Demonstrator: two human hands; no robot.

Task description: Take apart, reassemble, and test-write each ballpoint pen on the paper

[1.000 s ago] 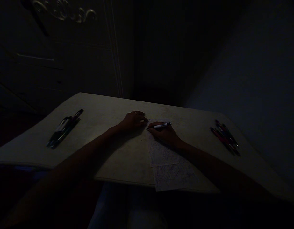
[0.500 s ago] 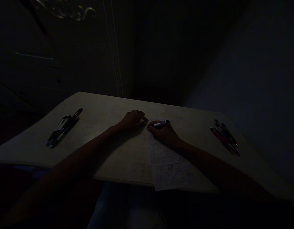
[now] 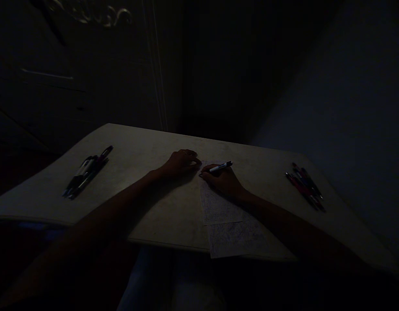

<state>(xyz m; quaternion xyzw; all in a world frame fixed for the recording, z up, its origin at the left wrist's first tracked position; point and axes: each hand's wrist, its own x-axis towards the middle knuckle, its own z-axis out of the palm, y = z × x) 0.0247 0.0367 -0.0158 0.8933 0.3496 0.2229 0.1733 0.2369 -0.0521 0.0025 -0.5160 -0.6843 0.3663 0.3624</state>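
In dim light, my right hand (image 3: 223, 180) is closed around a pen (image 3: 220, 167) with a white barrel and a dark end. Its tip points down-left at the upper left edge of a marked sheet of paper (image 3: 218, 207). A second scribbled sheet (image 3: 231, 242) lies partly under the first and reaches the table's front edge. My left hand (image 3: 181, 163) lies on the tabletop with fingers stretched out, a ring on one of them. Its fingertips come close to the top left corner of the upper sheet; whether they touch it I cannot tell.
A pale table (image 3: 167, 216) spans the view. Several pens (image 3: 85, 172) lie bunched at its left, and another group of pens (image 3: 304, 185) lies at the right. Behind stands a dark cabinet (image 3: 121, 86) with a scrolled ornament. A wall (image 3: 348, 99) rises on the right.
Almost nothing differs. The pen and my right hand have shifted very slightly, and the whole view has moved a little.
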